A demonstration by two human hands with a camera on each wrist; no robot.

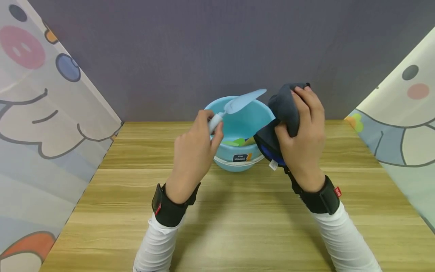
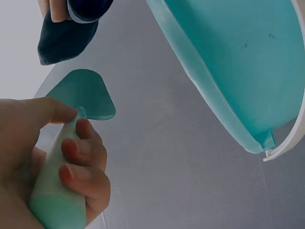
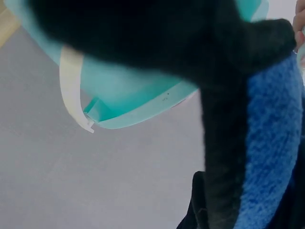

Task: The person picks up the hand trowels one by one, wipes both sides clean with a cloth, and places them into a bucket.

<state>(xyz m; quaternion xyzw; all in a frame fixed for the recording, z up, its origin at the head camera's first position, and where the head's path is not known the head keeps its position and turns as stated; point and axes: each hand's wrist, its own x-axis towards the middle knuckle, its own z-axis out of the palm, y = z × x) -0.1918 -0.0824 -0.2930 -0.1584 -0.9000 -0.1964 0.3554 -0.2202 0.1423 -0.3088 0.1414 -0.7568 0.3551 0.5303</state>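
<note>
My left hand [image 1: 195,151] grips a light blue toy shovel [image 1: 242,101] by its pale handle, thumb and fingers wrapped round it. The shovel's blade is above the mouth of a light blue bucket [image 1: 234,154] in the head view. To the bucket's right, my right hand [image 1: 304,132] holds a bunched dark grey cloth item [image 1: 287,107] with bright blue fleece [image 3: 271,138] on its inner side and a white tag. The cloth's lower edge overlaps the bucket's right rim; whether they touch I cannot tell. Most right-hand fingers are hidden in the right wrist view.
Green and yellow pieces [image 1: 238,142] lie inside the bucket, partly hidden by its front wall. A white bucket handle [image 1: 238,163] hangs against its front. Beneath is a wood-grain table [image 1: 238,226], with a grey panel [image 1: 204,56] behind and cartoon-printed sheets [image 1: 51,113] at both sides.
</note>
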